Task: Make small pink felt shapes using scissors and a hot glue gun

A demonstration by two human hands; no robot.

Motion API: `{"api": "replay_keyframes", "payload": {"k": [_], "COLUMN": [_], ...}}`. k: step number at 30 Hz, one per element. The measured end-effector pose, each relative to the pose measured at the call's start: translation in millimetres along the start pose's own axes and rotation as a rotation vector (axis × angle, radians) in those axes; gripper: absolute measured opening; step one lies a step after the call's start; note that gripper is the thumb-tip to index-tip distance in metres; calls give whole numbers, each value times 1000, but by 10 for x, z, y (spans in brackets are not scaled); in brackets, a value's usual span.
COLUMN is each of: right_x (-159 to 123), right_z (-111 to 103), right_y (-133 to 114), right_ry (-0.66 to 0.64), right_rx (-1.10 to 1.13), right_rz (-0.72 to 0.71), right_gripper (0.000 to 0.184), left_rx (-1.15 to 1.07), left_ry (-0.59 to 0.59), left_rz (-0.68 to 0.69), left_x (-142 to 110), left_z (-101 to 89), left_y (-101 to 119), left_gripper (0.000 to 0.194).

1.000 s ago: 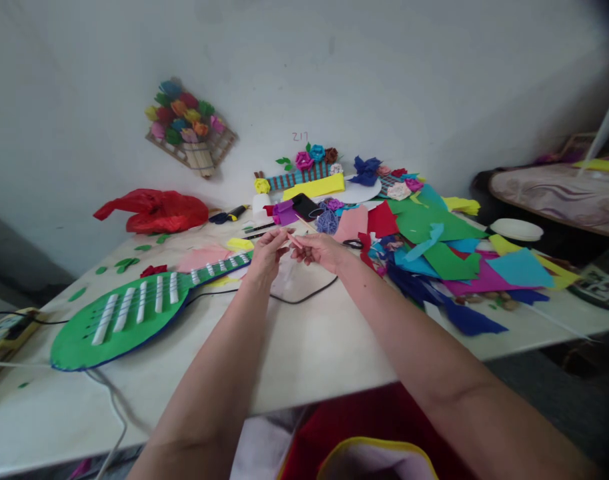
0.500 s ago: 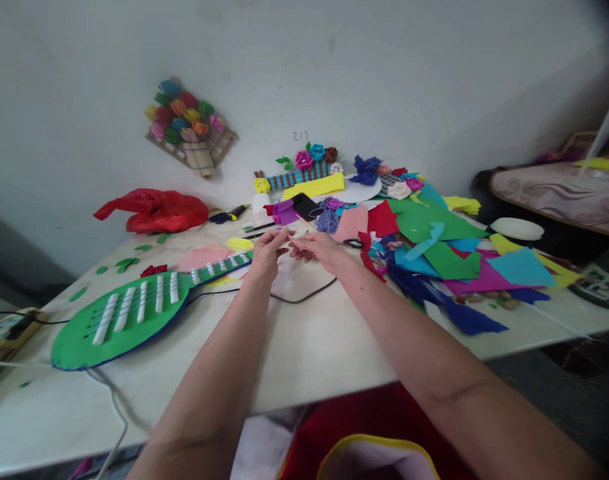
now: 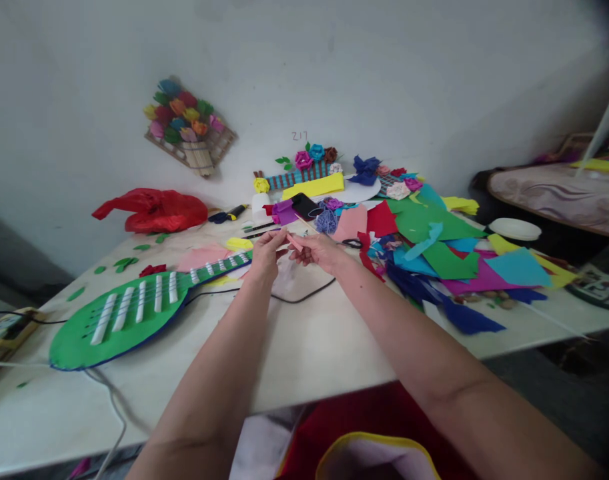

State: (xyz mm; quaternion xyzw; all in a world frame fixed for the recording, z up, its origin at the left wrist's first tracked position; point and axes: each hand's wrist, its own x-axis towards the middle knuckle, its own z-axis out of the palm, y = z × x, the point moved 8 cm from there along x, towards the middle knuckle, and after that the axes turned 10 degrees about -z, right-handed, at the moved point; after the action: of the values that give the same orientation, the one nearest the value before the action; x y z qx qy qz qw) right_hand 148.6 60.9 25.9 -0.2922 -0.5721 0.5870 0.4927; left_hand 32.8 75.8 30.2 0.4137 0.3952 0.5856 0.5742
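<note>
A small strip of pink paper [image 3: 295, 243] is pinched between my two hands over the middle of the table. The fingertips of my left hand [image 3: 269, 250] close on its left end. My right hand [image 3: 315, 251] grips the other side between thumb and fingers. Part of the strip is hidden by the fingers. To the left lies a green lute-shaped craft piece [image 3: 134, 333] with white bars and thin strings, its neck reaching close to my left wrist. Black-handled scissors [image 3: 353, 243] rest just beyond my right hand.
Colored paper sheets [image 3: 434, 227] are heaped on the right. A black phone [image 3: 304, 207], blue yarn [image 3: 327, 221] and paper flowers [image 3: 304, 160] sit at the back. A red plastic bag [image 3: 164, 212] stands back left. A black cable [image 3: 304, 299] crosses the table [image 3: 324, 360] below my hands.
Both hands stay in nearly the same place. Small finger shifts hid most of the pink strip half a second ago; now more of it shows. The view has barely shifted.
</note>
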Motion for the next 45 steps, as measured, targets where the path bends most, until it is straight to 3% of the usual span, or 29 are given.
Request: {"api": "replay_keyframes", "payload": {"k": [9, 13, 20, 29, 35, 37, 41, 45], "right_x": [35, 47, 45, 58, 39, 6, -140, -187], "right_z": [-131, -126, -121, -156, -270, -471, -953, -1163], "right_y": [-44, -52, -62, -104, -187, -308, -571, -462], "right_ry": [164, 142, 116, 27, 27, 152, 422, 360], "right_rx": [-218, -264, -344, -430, -519, -682, -1427, -1626], "right_rz": [-87, -92, -103, -133, -79, -69, 96, 293], "right_gripper": [28, 32, 33, 25, 27, 24, 18, 38], "left_rx": [14, 40, 35, 155, 121, 67, 3, -40], "left_ry": [46, -6, 34, -111, -115, -98, -76, -53], "left_rz": [-50, -87, -60, -116, -122, -137, -171, -198], "left_x": [16, 19, 6, -4, -13, 8, 55, 78], "left_z": [-45, -12, -38, 38, 42, 16, -30, -51], "left_y": [-37, -63, -33, -60, -64, -88, -150, -187], "left_gripper": [33, 32, 34, 32, 30, 29, 26, 19]}}
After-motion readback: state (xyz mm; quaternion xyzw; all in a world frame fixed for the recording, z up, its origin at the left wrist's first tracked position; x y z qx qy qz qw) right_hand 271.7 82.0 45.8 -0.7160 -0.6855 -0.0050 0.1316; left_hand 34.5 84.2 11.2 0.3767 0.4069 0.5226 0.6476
